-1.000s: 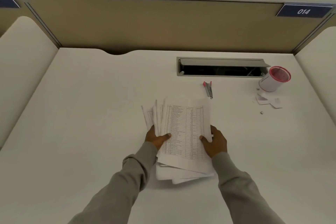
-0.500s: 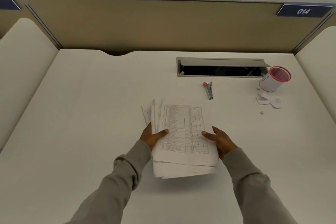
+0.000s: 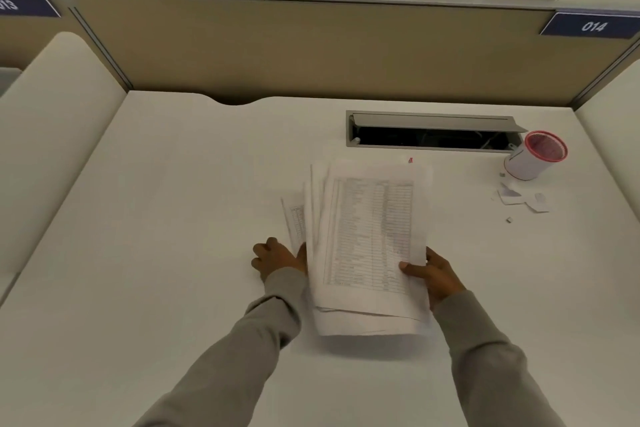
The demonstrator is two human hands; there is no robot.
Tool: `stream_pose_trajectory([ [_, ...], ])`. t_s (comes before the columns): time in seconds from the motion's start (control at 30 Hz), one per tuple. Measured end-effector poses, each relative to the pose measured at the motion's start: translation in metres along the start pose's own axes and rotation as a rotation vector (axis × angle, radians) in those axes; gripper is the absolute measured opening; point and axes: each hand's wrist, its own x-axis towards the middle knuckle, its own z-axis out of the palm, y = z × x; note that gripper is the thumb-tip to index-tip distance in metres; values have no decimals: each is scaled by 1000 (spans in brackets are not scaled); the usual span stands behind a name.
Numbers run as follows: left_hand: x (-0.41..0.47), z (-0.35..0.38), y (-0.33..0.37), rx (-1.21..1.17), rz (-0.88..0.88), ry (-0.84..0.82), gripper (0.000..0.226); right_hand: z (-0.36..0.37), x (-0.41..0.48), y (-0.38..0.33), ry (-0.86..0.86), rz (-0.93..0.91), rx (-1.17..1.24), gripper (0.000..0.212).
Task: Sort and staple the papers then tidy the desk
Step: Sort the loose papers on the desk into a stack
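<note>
White bench (image 3: 166, 253) below; left hand (image 3: 278, 257) and right hand (image 3: 437, 274) grip fanned white printed papers (image 3: 370, 236), fingers curled; tapping the edges flush seems wise.

White laminate worktop (image 3: 166, 225). Grey metal cable slot (image 3: 429, 121) recessed near the far edge, right of centre, flap up. White cylindrical cup with red mesh rim (image 3: 530, 161) by the far right corner, just beside the slot's right end. Small white paper scraps (image 3: 519, 198) just in front of the cup. Red-tipped stapler (image 3: 410, 160) in front of the slot, only the tip showing. Printed white paper stack (image 3: 370, 236) over the centre, contact with the worktop unclear.
</note>
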Motion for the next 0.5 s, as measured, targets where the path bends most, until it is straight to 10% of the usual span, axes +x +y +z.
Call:
stream_pose_trajectory([
  [0.5, 8, 8, 15, -71, -3, -112, 56, -13, -25, -33, -69, -145, 132, 50],
])
